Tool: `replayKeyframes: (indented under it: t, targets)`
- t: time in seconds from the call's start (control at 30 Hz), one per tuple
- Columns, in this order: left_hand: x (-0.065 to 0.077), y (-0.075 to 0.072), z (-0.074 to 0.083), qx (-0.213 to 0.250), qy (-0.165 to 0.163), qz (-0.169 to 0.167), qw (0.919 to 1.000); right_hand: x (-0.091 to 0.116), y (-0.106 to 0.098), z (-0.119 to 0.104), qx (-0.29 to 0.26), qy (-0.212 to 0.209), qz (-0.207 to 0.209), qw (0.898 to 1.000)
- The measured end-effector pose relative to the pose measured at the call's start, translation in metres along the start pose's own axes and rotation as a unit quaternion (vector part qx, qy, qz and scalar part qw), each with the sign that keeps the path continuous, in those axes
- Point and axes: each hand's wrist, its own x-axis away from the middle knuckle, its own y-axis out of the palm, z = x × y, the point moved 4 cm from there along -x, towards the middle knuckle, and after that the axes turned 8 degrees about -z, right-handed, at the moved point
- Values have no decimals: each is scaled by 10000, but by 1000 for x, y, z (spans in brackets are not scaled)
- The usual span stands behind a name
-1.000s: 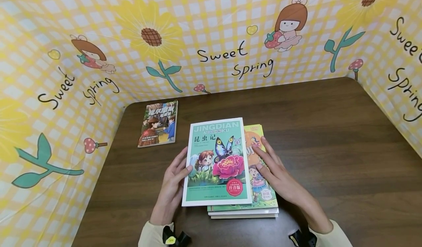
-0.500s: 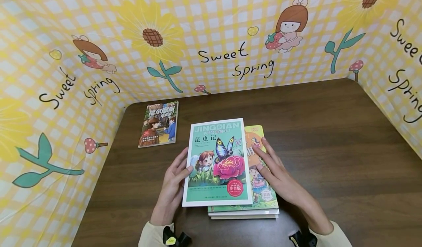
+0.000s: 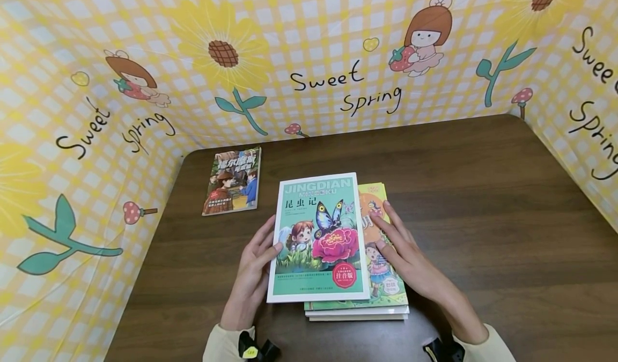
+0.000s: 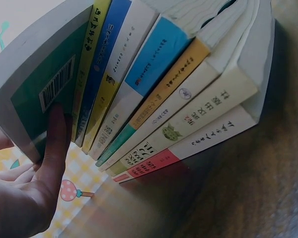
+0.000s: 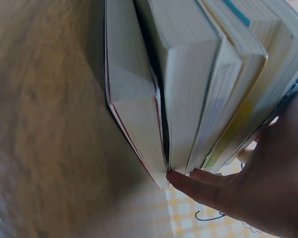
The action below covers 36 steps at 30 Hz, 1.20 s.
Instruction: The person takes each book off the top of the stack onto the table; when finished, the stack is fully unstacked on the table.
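My left hand (image 3: 252,268) holds the left edge of a green, white-bordered children's book (image 3: 316,255), thumb on its cover and fingers underneath. In the left wrist view, a finger (image 4: 54,134) lies against the back cover near the barcode. The book sits askew over a yellow-green picture book (image 3: 388,292), which tops a stack of several books (image 4: 159,94). My right hand (image 3: 415,260) rests at the stack's right side, fairly straight fingers on the yellow cover. The right wrist view has its fingertips (image 5: 181,181) against the stack's far end, beside the page edges.
A smaller book (image 3: 232,182) with cartoon figures lies flat at the back left of the dark wooden table (image 3: 483,201). A yellow checked cloth (image 3: 318,35) with flower and girl prints stands around the back and sides.
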Motion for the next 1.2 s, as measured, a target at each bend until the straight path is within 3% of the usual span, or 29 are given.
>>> replayKeyframes:
  t: [1.2]
  targets:
    - [-1,0,-1,44,28,-115,9999,0,0,1,-53,34,-26,10000]
